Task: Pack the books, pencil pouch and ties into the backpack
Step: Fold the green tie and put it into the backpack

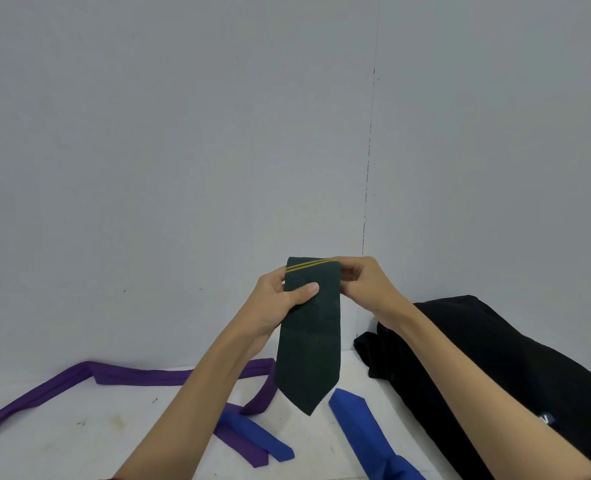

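Head view: at centre frame, the left hand [280,299] and right hand [363,284] are pinching the folded top of a dark green tie [309,348], its point hanging free, seemingly to fold it small for packing; the black backpack [494,362] is lying at lower right, within reach; a purple tie [114,377] and blue tie [359,420] are waiting along the bottom on the white surface [96,431].

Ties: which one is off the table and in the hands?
The dark green tie with two yellow stripes; the left hand and right hand pinch its folded top. The purple tie and blue tie lie on the table.
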`<move>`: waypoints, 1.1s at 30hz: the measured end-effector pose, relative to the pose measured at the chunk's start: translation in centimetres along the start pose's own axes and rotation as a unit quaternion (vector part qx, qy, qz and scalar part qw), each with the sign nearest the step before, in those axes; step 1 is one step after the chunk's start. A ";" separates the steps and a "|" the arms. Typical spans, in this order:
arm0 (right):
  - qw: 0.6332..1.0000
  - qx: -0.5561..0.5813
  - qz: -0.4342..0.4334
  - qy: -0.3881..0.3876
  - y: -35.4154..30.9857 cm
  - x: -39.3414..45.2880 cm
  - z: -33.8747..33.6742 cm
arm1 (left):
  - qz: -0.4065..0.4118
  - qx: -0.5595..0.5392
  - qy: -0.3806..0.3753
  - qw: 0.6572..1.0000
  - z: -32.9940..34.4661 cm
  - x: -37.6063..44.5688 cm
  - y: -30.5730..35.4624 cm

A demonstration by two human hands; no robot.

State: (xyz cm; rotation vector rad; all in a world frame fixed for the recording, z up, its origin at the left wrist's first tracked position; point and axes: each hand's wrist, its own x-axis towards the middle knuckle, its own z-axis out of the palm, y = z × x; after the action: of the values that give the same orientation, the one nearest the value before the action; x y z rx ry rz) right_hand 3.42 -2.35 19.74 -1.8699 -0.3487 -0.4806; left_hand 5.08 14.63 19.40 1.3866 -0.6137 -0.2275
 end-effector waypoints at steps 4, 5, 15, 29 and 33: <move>1.000 -0.008 -0.004 0.010 0.3 0.1 0.3 | -0.008 0.001 -0.005 1.000 0.0 0.0 0.0; 0.999 -0.007 -0.004 0.033 0.4 0.2 0.4 | -0.013 -0.005 -0.011 1.000 0.1 -0.1 0.0; 0.993 -0.026 -0.026 0.112 0.4 0.5 0.2 | -0.040 -0.048 -0.008 0.998 0.4 -0.5 -1.7; 0.996 0.060 0.059 -0.013 0.1 -1.7 0.6 | 0.034 0.014 0.088 0.995 0.4 1.1 -1.6; 0.974 0.191 0.120 -0.003 0.1 -2.1 1.0 | 0.030 0.011 0.122 0.992 0.5 1.4 -1.8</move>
State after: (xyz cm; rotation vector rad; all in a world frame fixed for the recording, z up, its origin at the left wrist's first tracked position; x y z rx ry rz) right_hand 1.82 -1.47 18.39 -1.5129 -0.1978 -0.2222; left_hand 6.34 13.13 18.09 1.3889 -0.4547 -0.0015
